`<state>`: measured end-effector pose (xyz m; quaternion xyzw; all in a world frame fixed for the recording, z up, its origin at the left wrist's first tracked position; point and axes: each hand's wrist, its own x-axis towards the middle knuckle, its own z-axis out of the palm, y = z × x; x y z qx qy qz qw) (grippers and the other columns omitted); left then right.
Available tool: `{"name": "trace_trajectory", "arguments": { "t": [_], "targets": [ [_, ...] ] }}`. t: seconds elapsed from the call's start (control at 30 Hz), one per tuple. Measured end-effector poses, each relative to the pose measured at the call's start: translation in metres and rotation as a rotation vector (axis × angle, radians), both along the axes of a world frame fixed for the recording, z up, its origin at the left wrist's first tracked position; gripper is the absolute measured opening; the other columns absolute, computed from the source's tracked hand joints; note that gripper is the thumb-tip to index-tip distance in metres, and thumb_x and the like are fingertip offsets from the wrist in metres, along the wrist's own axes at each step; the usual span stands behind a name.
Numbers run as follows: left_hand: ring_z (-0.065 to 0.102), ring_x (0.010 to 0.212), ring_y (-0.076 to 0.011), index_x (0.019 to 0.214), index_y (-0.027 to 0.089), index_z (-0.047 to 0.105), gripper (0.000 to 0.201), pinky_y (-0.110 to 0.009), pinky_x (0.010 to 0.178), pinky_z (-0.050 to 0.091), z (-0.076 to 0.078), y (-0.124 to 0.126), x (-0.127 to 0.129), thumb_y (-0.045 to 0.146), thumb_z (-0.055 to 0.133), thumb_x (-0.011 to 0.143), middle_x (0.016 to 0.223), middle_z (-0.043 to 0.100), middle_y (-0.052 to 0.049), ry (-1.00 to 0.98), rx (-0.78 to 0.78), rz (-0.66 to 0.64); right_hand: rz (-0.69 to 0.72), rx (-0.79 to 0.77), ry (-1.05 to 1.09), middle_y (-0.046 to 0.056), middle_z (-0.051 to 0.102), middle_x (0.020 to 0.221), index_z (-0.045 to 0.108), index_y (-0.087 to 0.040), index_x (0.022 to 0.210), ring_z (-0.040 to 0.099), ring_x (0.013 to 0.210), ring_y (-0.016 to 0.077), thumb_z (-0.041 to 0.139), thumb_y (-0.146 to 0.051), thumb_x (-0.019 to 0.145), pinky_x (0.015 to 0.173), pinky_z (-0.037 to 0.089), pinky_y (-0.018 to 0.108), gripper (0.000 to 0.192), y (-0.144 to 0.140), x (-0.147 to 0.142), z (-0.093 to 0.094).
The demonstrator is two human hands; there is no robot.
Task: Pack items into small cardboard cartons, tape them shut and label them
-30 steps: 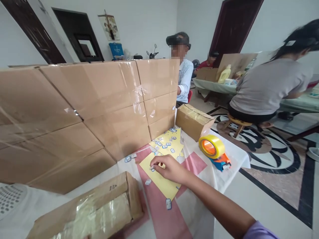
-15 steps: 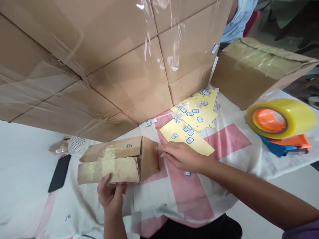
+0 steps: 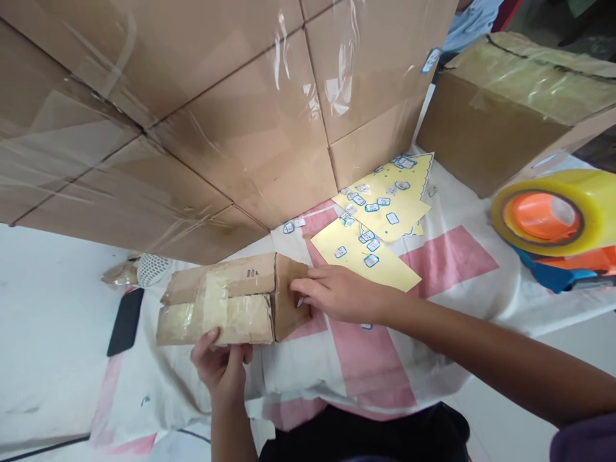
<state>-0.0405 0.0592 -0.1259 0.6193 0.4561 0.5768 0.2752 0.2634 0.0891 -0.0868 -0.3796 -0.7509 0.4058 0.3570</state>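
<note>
The small cardboard box (image 3: 226,301) lies on its side on the white and pink cloth (image 3: 433,269), just in front of the tall wall of taped cartons (image 3: 192,109). It is brown, creased and worn, wrapped with wide bands of clear tape, one end flap facing right. The left hand (image 3: 221,366) grips its near long edge from below, thumb on the taped face. The right hand (image 3: 337,295) presses its fingertips against the end flap, fingers curled together, pinching a small sticker as far as can be told. Yellow sticker sheets (image 3: 380,231) lie just beyond, with a tape dispenser (image 3: 553,224) at the right.
</note>
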Motion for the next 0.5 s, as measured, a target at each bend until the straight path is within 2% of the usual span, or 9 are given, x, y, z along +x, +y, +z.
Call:
{"name": "trace_trajectory", "arguments": {
  "t": [0.1, 0.2, 0.27, 0.33, 0.4, 0.5],
  "targets": [
    [0.047, 0.033, -0.0079, 0.111, 0.026, 0.045, 0.044, -0.018, 0.034, 0.041, -0.002, -0.002, 0.000, 0.013, 0.076, 0.082, 0.062, 0.054, 0.013, 0.004, -0.006, 0.001, -0.045, 0.097, -0.077, 0.003, 0.069, 0.095, 0.071, -0.029, 0.113, 0.062, 0.085, 0.0202, 0.051, -0.023, 0.102, 0.076, 0.047, 0.031, 0.023, 0.000, -0.008, -0.009],
    [0.050, 0.037, -0.0063, 0.109, 0.026, 0.043, 0.046, -0.018, 0.035, 0.042, -0.003, -0.004, 0.001, 0.014, 0.077, 0.080, 0.073, 0.057, 0.011, -0.003, 0.001, 0.046, -0.110, 0.255, -0.180, 0.005, 0.067, 0.093, 0.067, -0.023, 0.109, 0.058, 0.083, 0.0209, 0.047, -0.019, 0.101, 0.075, 0.045, 0.032, 0.022, -0.002, -0.017, -0.017],
    [0.052, 0.038, -0.0054, 0.108, 0.025, 0.043, 0.048, -0.017, 0.035, 0.043, -0.003, -0.005, 0.003, 0.013, 0.079, 0.078, 0.079, 0.058, 0.010, -0.001, 0.001, 0.079, -0.125, 0.302, -0.169, 0.006, 0.067, 0.090, 0.064, -0.021, 0.108, 0.058, 0.082, 0.0212, 0.044, -0.016, 0.100, 0.074, 0.045, 0.033, 0.022, -0.003, -0.022, -0.020],
    [0.052, 0.038, -0.0059, 0.109, 0.025, 0.043, 0.050, -0.018, 0.035, 0.045, -0.002, -0.005, 0.006, 0.011, 0.079, 0.077, 0.078, 0.057, 0.010, 0.023, 0.006, 0.081, -0.172, 0.266, -0.134, 0.007, 0.069, 0.093, 0.060, -0.020, 0.113, 0.061, 0.084, 0.0218, 0.044, -0.015, 0.099, 0.074, 0.045, 0.033, 0.022, -0.003, -0.025, -0.021],
    [0.052, 0.037, -0.0073, 0.112, 0.026, 0.042, 0.051, -0.020, 0.035, 0.047, 0.001, -0.005, 0.010, 0.009, 0.076, 0.078, 0.074, 0.057, 0.012, 0.056, 0.026, 0.043, -0.268, 0.161, -0.108, 0.006, 0.071, 0.094, 0.056, -0.021, 0.117, 0.063, 0.082, 0.0213, 0.050, -0.020, 0.099, 0.071, 0.044, 0.032, 0.018, -0.004, -0.026, -0.021],
    [0.052, 0.038, -0.0082, 0.114, 0.028, 0.039, 0.052, -0.022, 0.036, 0.048, 0.006, -0.005, 0.017, 0.006, 0.072, 0.079, 0.073, 0.057, 0.012, 0.070, 0.048, 0.026, -0.392, 0.033, -0.011, -0.001, 0.066, 0.076, 0.055, -0.022, 0.103, 0.059, 0.064, 0.0162, 0.063, -0.030, 0.097, 0.061, 0.040, 0.028, 0.012, -0.007, -0.026, -0.019]
  ]
}}
